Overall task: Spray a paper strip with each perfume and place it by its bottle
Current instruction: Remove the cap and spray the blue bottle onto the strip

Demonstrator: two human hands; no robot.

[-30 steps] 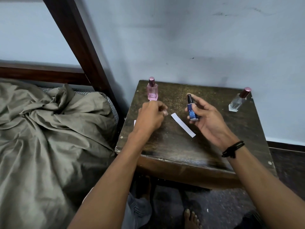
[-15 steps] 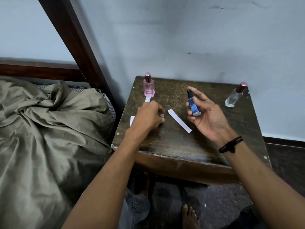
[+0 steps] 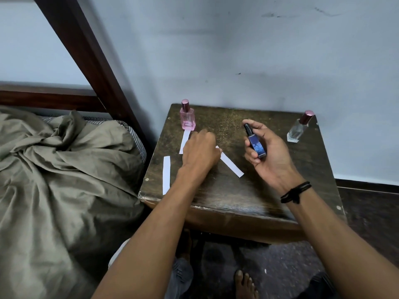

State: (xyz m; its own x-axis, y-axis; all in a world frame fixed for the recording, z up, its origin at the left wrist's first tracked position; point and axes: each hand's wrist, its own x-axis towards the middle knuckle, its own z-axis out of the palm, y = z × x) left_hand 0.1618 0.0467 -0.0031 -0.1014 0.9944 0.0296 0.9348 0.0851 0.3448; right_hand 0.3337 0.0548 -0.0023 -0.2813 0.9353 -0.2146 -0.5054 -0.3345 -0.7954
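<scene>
One slim, seemingly glass blue bottle (image 3: 256, 146)

head view looks down, close over the table (image 3: 226, 190).

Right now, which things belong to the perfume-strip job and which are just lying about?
Job: pink bottle, strip beside it; blue bottle in right hand; clear bottle; slanted strip at left hand; spare strip on table.
Lying about: bedsheet, bed post, wristband.
</scene>
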